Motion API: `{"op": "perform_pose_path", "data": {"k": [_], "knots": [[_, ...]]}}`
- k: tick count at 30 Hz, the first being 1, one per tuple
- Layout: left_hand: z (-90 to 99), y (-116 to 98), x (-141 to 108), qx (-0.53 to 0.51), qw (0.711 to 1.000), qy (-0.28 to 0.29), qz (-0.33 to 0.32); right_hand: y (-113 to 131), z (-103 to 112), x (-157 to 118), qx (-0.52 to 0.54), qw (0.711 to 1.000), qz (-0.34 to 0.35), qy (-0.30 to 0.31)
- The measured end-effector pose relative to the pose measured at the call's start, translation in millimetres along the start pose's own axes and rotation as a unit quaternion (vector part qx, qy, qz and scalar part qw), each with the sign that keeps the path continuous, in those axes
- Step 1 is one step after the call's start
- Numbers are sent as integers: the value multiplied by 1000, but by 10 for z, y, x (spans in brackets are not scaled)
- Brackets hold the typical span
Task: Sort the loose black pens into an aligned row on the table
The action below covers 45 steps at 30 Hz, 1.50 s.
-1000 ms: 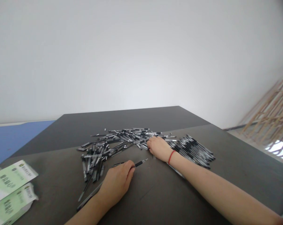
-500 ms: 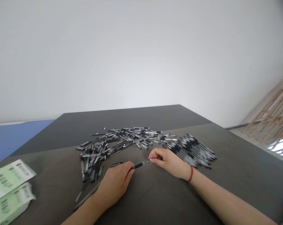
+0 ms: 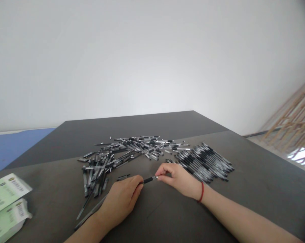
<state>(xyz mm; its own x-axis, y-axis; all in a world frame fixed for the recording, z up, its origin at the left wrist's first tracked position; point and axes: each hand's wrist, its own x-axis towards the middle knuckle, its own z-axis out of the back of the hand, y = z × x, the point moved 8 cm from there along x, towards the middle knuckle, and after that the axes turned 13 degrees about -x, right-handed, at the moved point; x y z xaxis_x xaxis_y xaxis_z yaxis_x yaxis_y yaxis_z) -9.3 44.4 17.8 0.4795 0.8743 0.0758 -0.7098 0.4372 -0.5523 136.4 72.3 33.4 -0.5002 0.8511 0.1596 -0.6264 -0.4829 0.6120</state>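
My left hand (image 3: pixel 123 199) is closed around the barrel of a pen (image 3: pixel 148 180), whose black grip sticks out to the right past the fingers. At the pen's other end, my right hand (image 3: pixel 176 177), with a red cord on its wrist, pinches a small silvery tip between thumb and forefinger. The tip is at or touching the end of the grip; the exact fit is too small to tell. Behind the left hand lies a short dark pen cap (image 3: pixel 123 177). Pen parts (image 3: pixel 96 173) are heaped left of it, partly hidden by the left forearm.
Across the middle of the dark table (image 3: pixel 132 126) spreads a loose pile of clear and black pen parts (image 3: pixel 144 145). Pens (image 3: pixel 205 162) lie side by side in a row beyond my right hand. Green-and-white boxes (image 3: pixel 9 194) sit at the left edge. A wooden rack (image 3: pixel 294 118) stands off to the right.
My right hand has come slightly left, closer to the left hand, and less of the pen's front end shows between them. The view has shifted a little.
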Motion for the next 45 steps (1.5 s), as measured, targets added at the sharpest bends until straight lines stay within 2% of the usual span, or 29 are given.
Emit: {"op": "perform_pose_path", "data": {"k": [9, 15, 21, 26, 32, 39, 45], "knots": [[-9, -8, 1, 16, 1000, -2, -9, 42, 0, -15, -40, 999, 19, -30], [-34, 6, -22, 38, 999, 4, -14, 82, -26, -20, -81, 996, 35, -22], [-12, -15, -5, 53, 999, 7, -11, 205, -18, -29, -186, 976, 108, -31], [14, -34, 7, 78, 997, 1, -18, 226, -56, -16, -230, 964, 131, -38], [49, -51, 12, 103, 994, -23, -41, 236, -94, -21, -239, 959, 152, -28], [61, -60, 6, 103, 993, -29, -42, 279, -7, -36, -255, 955, 135, -70], [43, -43, 4, 111, 993, -25, -43, 266, -58, -34, -253, 955, 148, -42]]}}
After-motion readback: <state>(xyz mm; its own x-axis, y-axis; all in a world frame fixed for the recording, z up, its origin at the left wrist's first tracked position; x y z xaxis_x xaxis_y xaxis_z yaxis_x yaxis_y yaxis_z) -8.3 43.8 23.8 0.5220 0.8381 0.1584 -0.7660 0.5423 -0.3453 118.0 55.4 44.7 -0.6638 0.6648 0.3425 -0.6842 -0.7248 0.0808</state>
